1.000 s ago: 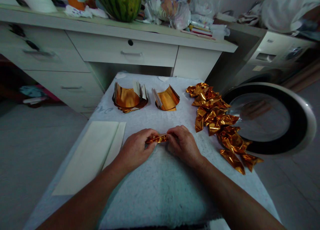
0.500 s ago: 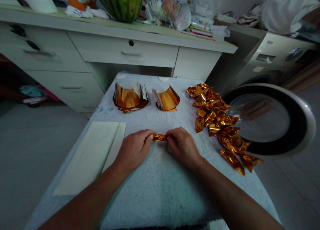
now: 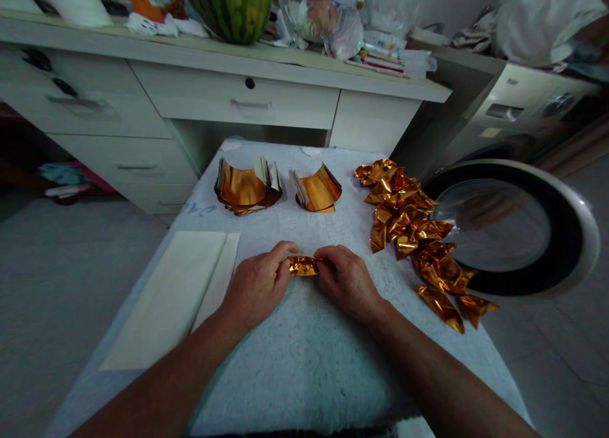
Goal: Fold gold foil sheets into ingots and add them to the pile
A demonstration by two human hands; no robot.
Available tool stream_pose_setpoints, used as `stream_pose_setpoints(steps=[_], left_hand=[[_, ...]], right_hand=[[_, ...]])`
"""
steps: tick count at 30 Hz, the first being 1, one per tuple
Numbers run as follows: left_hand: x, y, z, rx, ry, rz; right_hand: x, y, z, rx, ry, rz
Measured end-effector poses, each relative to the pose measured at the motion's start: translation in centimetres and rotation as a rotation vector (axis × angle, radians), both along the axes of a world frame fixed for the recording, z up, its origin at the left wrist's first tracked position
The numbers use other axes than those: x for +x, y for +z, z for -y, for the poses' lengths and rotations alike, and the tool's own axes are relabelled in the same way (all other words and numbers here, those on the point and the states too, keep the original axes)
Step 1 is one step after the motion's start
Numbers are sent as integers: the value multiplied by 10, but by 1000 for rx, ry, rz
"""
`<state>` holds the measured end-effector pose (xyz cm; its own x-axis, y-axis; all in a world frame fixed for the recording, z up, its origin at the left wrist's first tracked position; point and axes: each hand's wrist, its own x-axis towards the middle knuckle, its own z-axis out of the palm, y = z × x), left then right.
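A narrow folded piece of gold foil paper point(image 3: 303, 266) is stretched between my two hands above the cloth. My left hand point(image 3: 259, 279) has its thumb and curled fingers at the left end, while the index finger is lifted a little off the foil. At the other end, my right hand point(image 3: 349, 283) pinches the foil between thumb and fingers. Beyond them lie two curved stacks of gold foil paper, a larger stack point(image 3: 243, 186) and a smaller stack point(image 3: 318, 189). Several folded gold foil pieces point(image 3: 412, 225) form a heap to the right.
White folded sheets point(image 3: 164, 298) lie left on the cloth-covered table point(image 3: 285, 374). A drawer desk point(image 3: 247, 102) with a watermelon point(image 3: 226, 7) on it stands behind. On the right, a washing machine's open round door point(image 3: 585, 235) sits beside the table edge.
My left index finger has risen off the end of the foil. The foil strip shows broader between my hands. My right hand has barely shifted.
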<state>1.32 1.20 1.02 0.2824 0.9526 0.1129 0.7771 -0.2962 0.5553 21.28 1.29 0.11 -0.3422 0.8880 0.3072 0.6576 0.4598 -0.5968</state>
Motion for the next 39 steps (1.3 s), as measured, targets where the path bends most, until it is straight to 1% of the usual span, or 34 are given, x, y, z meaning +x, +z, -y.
stream_pose_setpoints(steps=[3,6,9,12,14,16,20,23,26,29,32,35,37,39], left_hand=[[-1,3,0,-78,7,88],[-3,5,0,-143,-11,196],[-5,6,-1,-217,-22,289],[-6,6,-3,-339,10,407],[-7,7,-5,-425,37,493],[-9,8,-6,-494,36,587],[-14,11,-8,-611,-46,823],[-15,11,-8,-675,-93,927],[-14,10,-7,-693,-131,907],[-12,10,-7,-651,-112,882],[-11,12,-8,-592,-103,918],[-10,12,-9,-516,-136,971],[-11,8,-9,-545,-138,1017],[-12,3,-9,-636,-121,1060]], right_hand=[[3,4,0,-92,22,-45],[8,11,0,-205,107,-108],[13,15,-1,-284,205,-185],[18,18,-1,-395,272,-290],[20,19,-1,-473,276,-356],[23,20,-3,-555,266,-447],[29,20,-9,-722,262,-712],[31,18,-13,-786,240,-847],[31,14,-15,-848,239,-949],[31,11,-14,-913,232,-1009],[33,10,-14,-931,229,-1027],[34,11,-14,-939,258,-1006],[34,11,-13,-947,283,-981],[34,11,-13,-928,298,-964]])
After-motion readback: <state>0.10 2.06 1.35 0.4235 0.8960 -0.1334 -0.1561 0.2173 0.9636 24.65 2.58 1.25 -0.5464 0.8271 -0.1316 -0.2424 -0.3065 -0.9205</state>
